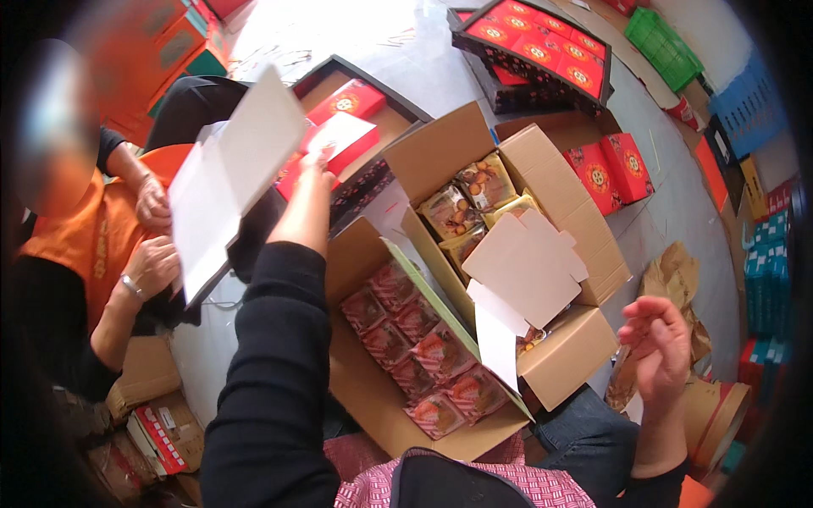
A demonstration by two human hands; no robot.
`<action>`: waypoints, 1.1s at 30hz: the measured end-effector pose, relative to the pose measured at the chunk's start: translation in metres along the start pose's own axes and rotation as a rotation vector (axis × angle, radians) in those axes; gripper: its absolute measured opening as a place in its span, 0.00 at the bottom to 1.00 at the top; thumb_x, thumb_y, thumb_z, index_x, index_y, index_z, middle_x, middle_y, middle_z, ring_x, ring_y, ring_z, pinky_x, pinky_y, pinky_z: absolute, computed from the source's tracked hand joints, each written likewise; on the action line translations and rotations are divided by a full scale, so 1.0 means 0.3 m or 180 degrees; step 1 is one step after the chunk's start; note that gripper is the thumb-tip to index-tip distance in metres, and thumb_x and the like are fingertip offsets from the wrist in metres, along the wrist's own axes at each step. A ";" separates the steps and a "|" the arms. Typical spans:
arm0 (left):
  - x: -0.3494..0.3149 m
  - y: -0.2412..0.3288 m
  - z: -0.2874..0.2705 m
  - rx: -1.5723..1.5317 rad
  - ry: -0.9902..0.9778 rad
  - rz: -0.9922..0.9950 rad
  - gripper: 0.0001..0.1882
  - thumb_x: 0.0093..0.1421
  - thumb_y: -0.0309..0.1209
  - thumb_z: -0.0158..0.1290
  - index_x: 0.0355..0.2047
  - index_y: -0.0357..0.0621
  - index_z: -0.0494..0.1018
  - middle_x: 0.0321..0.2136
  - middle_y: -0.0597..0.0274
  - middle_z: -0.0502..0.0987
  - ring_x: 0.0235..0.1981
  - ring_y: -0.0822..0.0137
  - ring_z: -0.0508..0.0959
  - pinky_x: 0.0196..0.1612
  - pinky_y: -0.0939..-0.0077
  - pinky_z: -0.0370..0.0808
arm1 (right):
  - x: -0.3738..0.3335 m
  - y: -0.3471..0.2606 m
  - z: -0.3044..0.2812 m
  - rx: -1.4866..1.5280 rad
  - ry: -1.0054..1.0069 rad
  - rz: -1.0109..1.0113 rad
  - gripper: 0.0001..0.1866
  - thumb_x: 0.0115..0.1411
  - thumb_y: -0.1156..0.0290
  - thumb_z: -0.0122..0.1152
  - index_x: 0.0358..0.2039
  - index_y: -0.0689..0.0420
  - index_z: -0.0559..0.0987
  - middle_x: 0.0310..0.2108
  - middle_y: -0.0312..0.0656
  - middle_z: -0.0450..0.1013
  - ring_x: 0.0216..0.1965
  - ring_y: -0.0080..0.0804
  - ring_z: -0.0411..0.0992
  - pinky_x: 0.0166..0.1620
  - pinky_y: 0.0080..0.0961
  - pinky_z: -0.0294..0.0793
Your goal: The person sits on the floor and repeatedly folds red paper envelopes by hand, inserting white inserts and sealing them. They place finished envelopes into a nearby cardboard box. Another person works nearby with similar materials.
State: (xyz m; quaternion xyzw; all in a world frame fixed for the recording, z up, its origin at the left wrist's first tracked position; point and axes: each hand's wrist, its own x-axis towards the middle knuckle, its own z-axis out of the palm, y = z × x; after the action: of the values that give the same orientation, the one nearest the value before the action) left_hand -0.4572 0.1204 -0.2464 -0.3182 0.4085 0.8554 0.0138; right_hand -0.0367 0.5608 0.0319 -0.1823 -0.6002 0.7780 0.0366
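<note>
My left hand [315, 168] reaches out to the far left and grips a small red box [354, 146], its top washed out by glare. The red box is over a black-rimmed tray [405, 108] that bears more red boxes. My right hand [659, 345] is raised at the right, palm up with fingers loosely bent and nothing in it. Between my arms stands an open cardboard carton [360, 372] with several wrapped pink-striped packets [440, 351]. Behind it, a second carton [572, 360] contains clear-topped brown snack packets [487, 182], with an unfolded white card box [525, 262] lying over it.
At the left a co-worker in an orange apron [76, 245] holds a large white-lined open box [241, 161]. Stacked trays of red boxes [542, 46] stand at the far side. Two red boxes [627, 169] sit beside the second carton. Crumpled brown paper [673, 284] lies near my right hand.
</note>
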 end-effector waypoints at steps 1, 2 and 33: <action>0.015 -0.047 0.042 0.0085 0.0056 -0.0002 0.17 0.69 0.36 0.34 0.51 0.41 0.65 0.47 0.51 0.74 0.45 0.55 0.77 0.50 0.46 0.74 | 0.011 0.002 -0.010 -0.0087 0.0093 -0.0149 0.17 0.59 0.68 0.53 0.46 0.65 0.70 0.41 0.48 0.73 0.35 0.30 0.74 0.42 0.26 0.73; -0.008 -0.094 0.113 0.0164 0.0081 -0.0026 0.17 0.69 0.37 0.34 0.50 0.42 0.65 0.46 0.52 0.75 0.44 0.55 0.78 0.50 0.46 0.73 | 0.010 0.011 -0.012 -0.0149 0.0201 -0.0204 0.17 0.59 0.68 0.53 0.46 0.65 0.70 0.41 0.48 0.73 0.35 0.30 0.74 0.42 0.26 0.73; -1.549 0.107 -0.259 0.3646 -0.2033 0.0875 0.12 0.60 0.29 0.53 0.42 0.35 0.75 0.33 0.65 0.78 0.36 0.77 0.75 0.42 0.83 0.71 | -0.004 0.479 0.038 -0.3732 -0.1314 0.0004 0.09 0.46 0.66 0.65 0.24 0.59 0.79 0.20 0.44 0.75 0.25 0.33 0.74 0.30 0.29 0.72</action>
State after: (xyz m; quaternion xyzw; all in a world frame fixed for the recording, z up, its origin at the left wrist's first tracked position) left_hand -0.0544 0.1540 -0.0021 0.0631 0.8107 0.5496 0.1917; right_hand -0.0160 0.5101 -0.1014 -0.0183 -0.9222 0.3382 -0.1868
